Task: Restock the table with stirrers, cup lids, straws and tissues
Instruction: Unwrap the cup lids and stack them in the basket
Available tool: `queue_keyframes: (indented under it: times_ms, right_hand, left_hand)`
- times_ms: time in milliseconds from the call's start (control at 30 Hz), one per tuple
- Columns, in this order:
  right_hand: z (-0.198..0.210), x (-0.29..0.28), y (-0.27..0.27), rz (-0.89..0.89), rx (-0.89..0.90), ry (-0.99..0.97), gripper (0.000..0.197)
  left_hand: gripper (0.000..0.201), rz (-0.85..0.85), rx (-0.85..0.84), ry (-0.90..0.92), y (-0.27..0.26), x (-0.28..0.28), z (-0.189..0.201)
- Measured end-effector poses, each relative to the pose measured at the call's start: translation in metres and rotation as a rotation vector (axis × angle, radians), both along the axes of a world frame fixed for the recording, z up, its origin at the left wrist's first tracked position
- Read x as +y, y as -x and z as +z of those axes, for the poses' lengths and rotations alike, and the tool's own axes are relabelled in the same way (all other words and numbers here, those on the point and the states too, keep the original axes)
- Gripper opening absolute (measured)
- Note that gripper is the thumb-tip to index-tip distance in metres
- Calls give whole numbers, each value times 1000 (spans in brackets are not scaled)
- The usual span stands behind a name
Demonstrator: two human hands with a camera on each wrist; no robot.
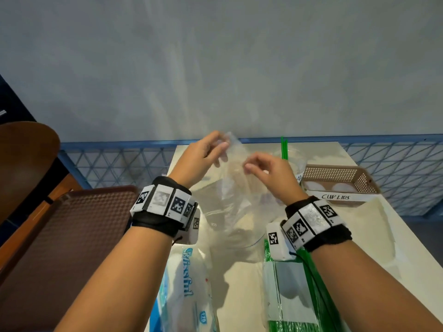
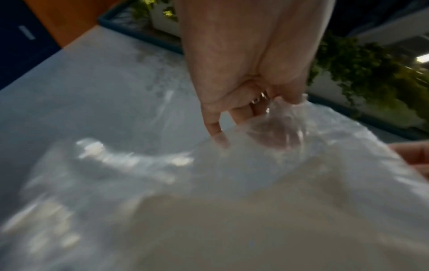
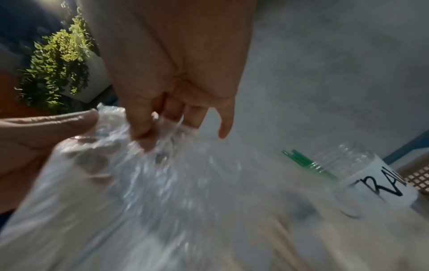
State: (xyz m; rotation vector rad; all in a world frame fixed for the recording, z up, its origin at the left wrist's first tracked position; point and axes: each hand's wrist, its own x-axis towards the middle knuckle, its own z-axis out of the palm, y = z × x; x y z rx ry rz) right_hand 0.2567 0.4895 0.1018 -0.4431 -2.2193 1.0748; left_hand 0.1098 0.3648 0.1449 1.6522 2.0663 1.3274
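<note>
Stirrer bag (image 1: 230, 202), clear plastic, hangs upright over the table (image 1: 359, 226), mouth at top. You're pinching that mouth with your left hand (image 1: 203, 154) and right hand (image 1: 268, 171) side by side; stirrers look to lie below both grips, long axis unclear.

brown tray (image 1: 72, 226) left of table | wooden chair (image 1: 26, 149) far left | blue lattice railing (image 1: 115, 161) | leafy plants (image 3: 58, 60)

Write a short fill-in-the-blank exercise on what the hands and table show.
1. Both hands, left and right, pinch a clear plastic ____.
2. The basket label reads "CUP ____".
3. The straws in the jar are ____.
4. The tissue pack lies below the ____ arm.

Answers: bag; LIDS; green; left
</note>
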Motion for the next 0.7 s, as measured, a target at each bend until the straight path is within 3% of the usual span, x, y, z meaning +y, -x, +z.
queue_keyframes:
  times_ms: [100,133,233,333,433,500,567,600,700]
  right_hand:
    - [3,8,-9,-118,83,77,15]
    - [3,10,-13,-137,94,96,17]
    - [1,20,-24,-210,128,148,13]
    - [-3,24,-29,-248,187,251,17]
    - [-4,20,-29,-255,224,354,19]
    - [-1,17,-29,-246,278,396,19]
    - [3,15,-30,-245,299,393,19]
    - [3,14,-30,-250,293,383,18]
    - [2,14,-32,-268,277,389,16]
  left_hand:
    - [47,51,146,284,12,-10,-3]
    - [51,69,234,380,19,-14,-7]
    - [18,144,370,418,42,-25,-17]
    - [17,255,193,155,52,-33,-23]
    - [11,304,-166,-83,49,-33,-28]
    - [25,285,-344,-73,47,-32,-36]
    - [15,298,-410,-63,42,-32,-46]
    - [5,315,-440,-114,40,-32,-49]
    - [10,357,-610,-317,40,-34,-52]
